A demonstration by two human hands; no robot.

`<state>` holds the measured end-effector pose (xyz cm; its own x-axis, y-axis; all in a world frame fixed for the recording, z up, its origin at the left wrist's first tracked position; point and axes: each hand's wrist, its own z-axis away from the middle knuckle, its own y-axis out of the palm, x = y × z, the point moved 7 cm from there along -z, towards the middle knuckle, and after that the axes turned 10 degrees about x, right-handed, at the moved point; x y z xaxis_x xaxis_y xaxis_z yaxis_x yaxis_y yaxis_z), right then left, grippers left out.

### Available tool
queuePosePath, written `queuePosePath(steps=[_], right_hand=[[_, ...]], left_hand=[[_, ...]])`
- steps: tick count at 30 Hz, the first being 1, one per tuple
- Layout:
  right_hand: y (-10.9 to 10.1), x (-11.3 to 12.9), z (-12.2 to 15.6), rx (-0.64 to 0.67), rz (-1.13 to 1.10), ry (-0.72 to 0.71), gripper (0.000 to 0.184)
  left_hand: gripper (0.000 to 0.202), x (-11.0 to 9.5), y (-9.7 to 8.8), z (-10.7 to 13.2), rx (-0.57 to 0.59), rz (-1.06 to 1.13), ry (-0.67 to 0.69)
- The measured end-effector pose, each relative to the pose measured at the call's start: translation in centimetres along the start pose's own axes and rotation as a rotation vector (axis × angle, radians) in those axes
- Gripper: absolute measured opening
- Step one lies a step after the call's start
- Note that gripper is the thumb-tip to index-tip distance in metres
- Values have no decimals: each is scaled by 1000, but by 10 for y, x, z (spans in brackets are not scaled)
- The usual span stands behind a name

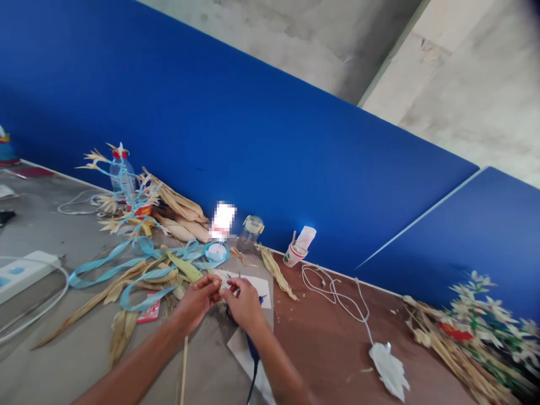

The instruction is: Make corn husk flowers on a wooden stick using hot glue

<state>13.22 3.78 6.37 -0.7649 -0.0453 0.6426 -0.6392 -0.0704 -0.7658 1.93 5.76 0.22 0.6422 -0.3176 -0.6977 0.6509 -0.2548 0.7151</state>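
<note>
- two bare hands at work over the grey table (160,365); nearest, a thin stick (184,371) and a blue corded tool (253,350), which lies partly beneath the right forearm, unheld.
- left hand (198,301): fingers pinched together on a small pale piece (223,286), which is held up between the two hands; its form is too blurred to certify.
- right hand (245,304): thumb and fingers drawn closed beside that piece; exact grip cannot be told.
- step in hand, as judged: fine shaping or joining by fingertip.
- next move, as judged, calls for a steady left pinch while the right fingers make small adjustments, clear of the tool.
- beyond the hands: white sheet (264,286), green husk strip (185,265), loose blue ribbon (101,262).
- farther: ribbon-wrapped branch with husk flowers (131,194), lidded jar (250,233), paper cup (292,257), then blue partition (274,140).
</note>
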Motion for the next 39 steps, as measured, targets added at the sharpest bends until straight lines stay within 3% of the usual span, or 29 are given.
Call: queuePosePath(steps=[4,8,14,20,24,28,32,34,39], right_hand=[[20,-7,1,-154,-302,21,13],[29,-8,-5,-155,-531,28,4],[18,-13,-9,-166,-624,-22,7],[2,-33,-13,-203,-724,-27,10],[-13,-49,-19,-224,-798,9,13],[-26,-59,-24,-243,-816,28,14],[-27,-65,-27,-264,-884,23,14],[-26,-67,-28,-278,-930,15,14],[-22,-71,-29,-284,-966,14,14]], left_hand=[[19,3,0,-1,-17,-3,-3],[19,4,-2,-1,-36,24,8],[18,10,-1,-4,-53,6,-6],[17,12,-2,-5,-80,-86,-44],[18,-1,-6,-9,-126,-232,-13],[23,-28,-7,-22,-140,-424,64],[31,-63,-15,-37,-313,-734,233],[28,-68,-22,-46,-358,-833,225],[26,-68,-29,-61,-323,-1052,232]])
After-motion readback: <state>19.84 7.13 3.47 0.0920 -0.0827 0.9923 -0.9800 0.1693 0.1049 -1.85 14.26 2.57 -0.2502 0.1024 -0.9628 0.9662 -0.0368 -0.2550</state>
